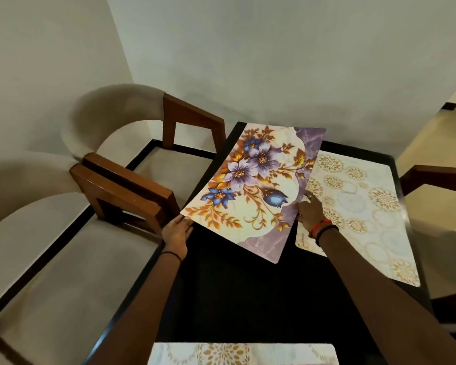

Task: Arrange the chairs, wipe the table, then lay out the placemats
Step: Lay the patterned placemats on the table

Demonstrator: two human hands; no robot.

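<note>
1. Placemat nearest the viewer, a pale rectangular mat with gold medallions [242,354], lies flat at the near edge of the glossy black bench [234,299].
2. The left hand [176,231] meets the near-left corner of the rectangular cream-and-purple floral placemat [253,185]. Its fingers [181,222] look straight and pressed to that corner; whether the thumb pinches underneath I cannot tell.
3. The right hand [310,210], with red and black bands at the wrist, grips the floral placemat's right edge with its fingers [307,194] curled round it.
4. The floral placemat hangs tilted between the two hands over the bench's far-left part, its right edge overlapping a second gold-medallion placemat [366,206] that lies flat on the right.
5. Risk: the thin sheet is held at only two spots, so it may sag or slip off the left fingers' light contact. Lowered as angled, it would likely land crooked — across its neighbour or over the bench's left edge.
6. Two beige upholstered chairs with brown wooden arms [111,122] stand side by side along the bench's left side.
</note>
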